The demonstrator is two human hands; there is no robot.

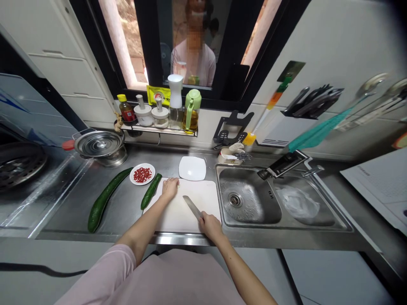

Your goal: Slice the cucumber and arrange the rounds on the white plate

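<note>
My right hand point(210, 225) is wrapped round the handle of a kitchen knife point(191, 206), whose blade points up and left over the white cutting board point(187, 220). At the board's upper left, my left hand point(171, 188) rests with its fingers curled together. A tiny pale bit shows at its fingertips, too small to name. Left of that hand, a short cucumber point(151, 192) lies partly over the board's edge. Beyond it are a white plate of chopped red pieces point(142, 174) and a long green cucumber point(106, 201). An empty white dish point(192, 167) touches or nearly touches the board's far edge.
To the right is a double sink point(251, 197) with a faucet point(282, 164) and a plastic bag point(299, 202). A lidded pot point(101, 146) stands at the back left. Seasoning jars and bottles fill a wall rack point(162, 127). A knife holder point(280, 129) hangs at right.
</note>
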